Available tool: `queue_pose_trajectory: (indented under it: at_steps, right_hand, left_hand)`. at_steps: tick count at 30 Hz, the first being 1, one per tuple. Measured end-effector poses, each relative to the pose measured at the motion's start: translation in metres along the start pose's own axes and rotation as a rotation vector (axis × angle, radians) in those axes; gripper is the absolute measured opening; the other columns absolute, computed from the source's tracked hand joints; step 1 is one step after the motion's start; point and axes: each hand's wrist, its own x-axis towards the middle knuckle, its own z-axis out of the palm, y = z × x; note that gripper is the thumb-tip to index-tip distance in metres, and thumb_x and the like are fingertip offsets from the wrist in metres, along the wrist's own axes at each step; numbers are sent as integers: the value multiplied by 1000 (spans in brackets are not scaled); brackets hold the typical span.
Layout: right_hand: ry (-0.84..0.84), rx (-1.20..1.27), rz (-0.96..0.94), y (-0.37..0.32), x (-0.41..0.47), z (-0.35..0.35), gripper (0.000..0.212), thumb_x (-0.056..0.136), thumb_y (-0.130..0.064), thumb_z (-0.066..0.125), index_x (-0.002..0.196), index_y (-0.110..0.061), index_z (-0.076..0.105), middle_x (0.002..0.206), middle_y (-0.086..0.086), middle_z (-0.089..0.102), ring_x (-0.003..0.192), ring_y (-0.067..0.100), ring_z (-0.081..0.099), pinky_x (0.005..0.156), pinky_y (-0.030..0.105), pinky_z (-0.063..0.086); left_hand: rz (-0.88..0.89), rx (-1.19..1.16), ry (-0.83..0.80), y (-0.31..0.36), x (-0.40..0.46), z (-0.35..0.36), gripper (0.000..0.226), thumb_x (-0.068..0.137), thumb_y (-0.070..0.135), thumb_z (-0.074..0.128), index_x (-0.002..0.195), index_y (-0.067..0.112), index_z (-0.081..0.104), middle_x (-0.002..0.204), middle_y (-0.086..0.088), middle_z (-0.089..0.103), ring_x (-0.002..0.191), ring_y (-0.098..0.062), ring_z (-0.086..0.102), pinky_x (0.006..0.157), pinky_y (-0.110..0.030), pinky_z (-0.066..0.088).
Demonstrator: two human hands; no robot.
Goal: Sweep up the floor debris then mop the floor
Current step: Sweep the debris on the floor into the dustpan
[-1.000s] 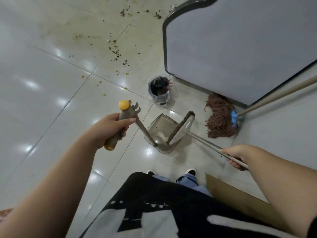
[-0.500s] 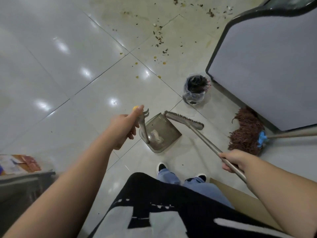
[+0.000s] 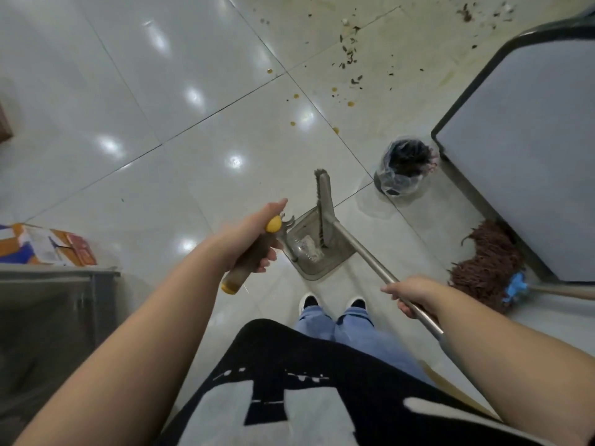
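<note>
Head view: left hand (image 3: 249, 235) wraps dustpan handle (image 3: 248, 257), fingers curled round it; handle runs lower-left to upper-right. Dustpan (image 3: 317, 252) sits just ahead of shoes. Right hand (image 3: 410, 292) grips broom pole (image 3: 370, 255), slanting up-left from hand; broom head (image 3: 323, 207) stands over pan, long axis pointing away. Debris (image 3: 349, 56) far ahead. Mop (image 3: 486, 267) lies right, beside cabinet (image 3: 528, 149). Bin (image 3: 405, 167) near cabinet corner.

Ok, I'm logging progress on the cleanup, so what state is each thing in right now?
left hand: grips the dustpan handle
right hand: grips the broom pole
dustpan: holds a little litter
broom: head in the dustpan
debris: unswept
mop: lying unused
bin: lined, partly full
</note>
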Motion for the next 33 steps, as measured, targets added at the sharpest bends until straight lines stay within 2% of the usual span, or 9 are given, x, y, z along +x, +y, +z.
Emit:
queue_pose_trajectory:
  at_steps: [3,7,11,15,18,24,26,31,33]
  right_hand:
    - [78,-96,-65,-16,4,-1,31,92,-17,60,70,0,45,46,12,48,34,18,45,30,15,37]
    - [130,-169,-100,-38,4,-15,34,94,-20,57,71,3,45,26,7,45,16,11,41,26,10,31]
    - [170,-228,-158,-60,2,-32,31,95,-25,56,86,4,50,52,13,51,22,12,43,30,13,33]
    - [208,-146,-215,-94,6,-50,33,94,-24,57,81,5,50,56,15,51,26,14,43,27,11,33]
    - [250,-158,-261,-130,16,-74,35,93,-23,58,71,0,45,56,15,52,23,13,43,27,8,31]
    - [275,-377,-291,-220,50,-147,34,95,-26,54,76,2,51,51,14,53,28,18,47,38,19,38]
    - [270,-482,-260,-248,55,-174,32,95,-28,54,86,3,56,51,14,54,31,20,49,42,21,40]
    - [273,-697,-231,-314,70,-231,19,92,-21,57,84,-4,57,64,10,53,54,24,57,51,29,51]
    - [240,-708,-196,-337,70,-244,12,90,-17,60,90,-6,61,63,8,54,52,21,58,42,22,49]
  left_hand:
    - [52,-82,107,3,-1,3,62,68,77,48,61,15,47,41,4,46,33,-11,39,36,-17,35]
    - [137,-74,319,15,-2,-3,71,48,89,45,59,18,49,48,4,46,38,-11,36,42,-22,30]
    - [181,-49,370,31,-6,-20,77,44,91,45,65,18,52,57,1,47,42,-12,37,44,-23,31]
    - [196,-63,424,59,-4,-34,74,46,88,45,66,17,53,57,1,48,43,-13,37,46,-25,31]
    - [209,-164,466,90,2,-44,65,55,82,46,69,19,56,54,4,47,39,-11,38,45,-24,31]
    - [176,-213,561,181,30,-62,58,76,73,41,71,16,53,55,2,42,43,-13,35,46,-24,29]
    - [166,-193,591,218,37,-64,59,76,74,40,70,16,51,54,2,42,43,-14,34,48,-25,29]
    - [181,-86,683,292,60,-79,67,63,82,39,60,16,49,53,2,44,43,-15,37,48,-26,32]
    - [187,-84,726,313,69,-86,72,54,86,39,60,16,52,53,1,47,44,-17,40,50,-27,34]
